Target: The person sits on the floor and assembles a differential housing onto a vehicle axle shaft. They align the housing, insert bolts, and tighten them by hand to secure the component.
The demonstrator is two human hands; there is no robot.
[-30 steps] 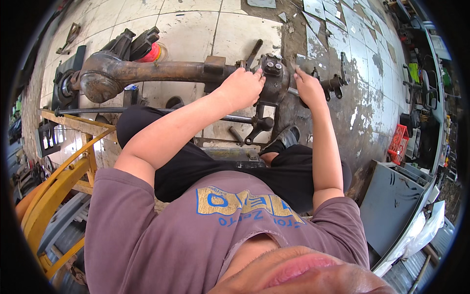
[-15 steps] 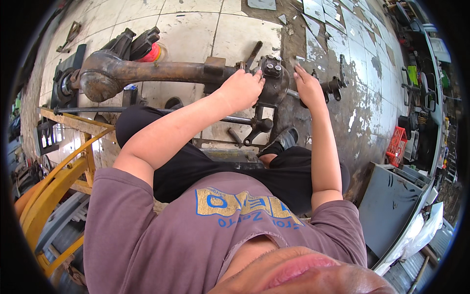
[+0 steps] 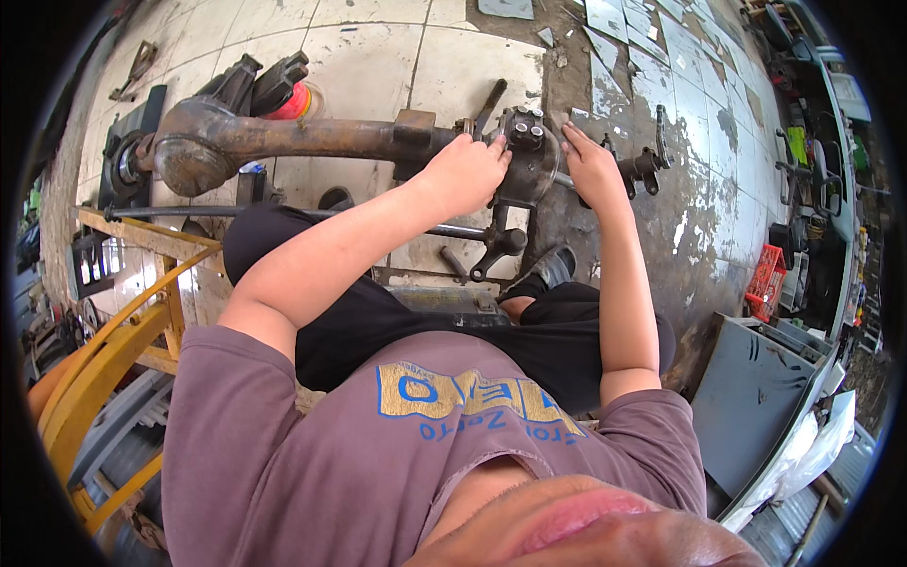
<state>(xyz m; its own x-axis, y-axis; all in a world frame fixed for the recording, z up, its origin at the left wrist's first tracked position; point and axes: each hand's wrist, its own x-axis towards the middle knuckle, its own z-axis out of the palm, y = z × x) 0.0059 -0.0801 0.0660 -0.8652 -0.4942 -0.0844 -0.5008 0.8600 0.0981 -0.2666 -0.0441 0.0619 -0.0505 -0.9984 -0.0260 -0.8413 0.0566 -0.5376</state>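
A rusty vehicle axle (image 3: 312,138) lies across in front of me, with a rounded bulge at its left part. At its right end is a greasy steering knuckle (image 3: 539,170) topped by a small bolted cap (image 3: 525,128). My left hand (image 3: 467,176) is curled against the left side of that knuckle, its fingertips beside the cap. On the other side, my right hand (image 3: 593,172) holds its fingers stretched out near the knuckle's right face, with nothing seen in it. A stub shaft (image 3: 565,180) sticks out from the knuckle toward the right palm. The right thumb is hard to see.
A steel rod (image 3: 453,231) with a jointed arm runs below the axle, close to my legs. Left of me stands a yellow metal frame (image 3: 118,350). A grey cabinet (image 3: 751,387) and a red plastic crate (image 3: 765,282) are at the right. Broken tiles (image 3: 605,47) lie on the far floor.
My right hand has shifted slightly left, toward the knuckle, and its fingers have tilted that way. My left hand and the axle look unmoved.
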